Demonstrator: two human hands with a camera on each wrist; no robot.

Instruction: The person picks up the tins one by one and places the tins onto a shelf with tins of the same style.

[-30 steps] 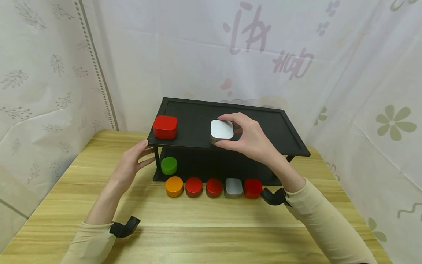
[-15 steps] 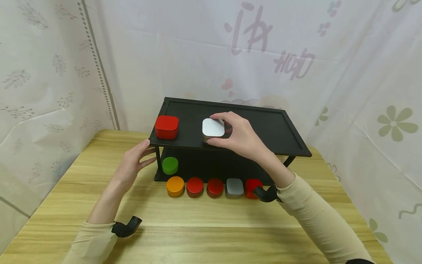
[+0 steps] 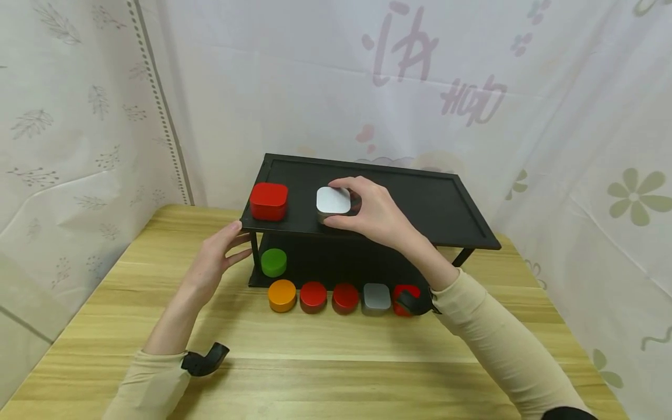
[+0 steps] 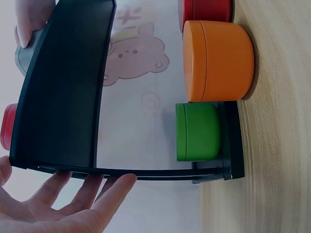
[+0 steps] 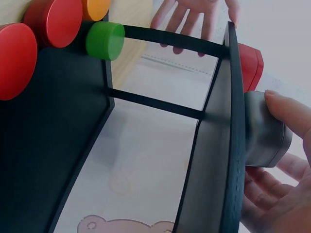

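My right hand grips a square silver tin by its sides, thumb at the front and fingers behind. In the right wrist view the tin is right at the top board of a black two-tier shelf. A square red tin stands at the board's left end, apart from the silver one. My left hand touches the shelf's left end, its fingers extended along the side frame in the left wrist view. On the lower tier, near the left post, sits a round green tin.
Along the shelf's front stand a round orange tin, two round red tins, another square silver tin and a square red tin, partly behind the right wrist camera. Beneath is a wooden table; a printed curtain hangs behind.
My right hand has shifted left along the top board with the silver tin, bringing it closer to the square red tin. The left hand keeps its place at the shelf's end.
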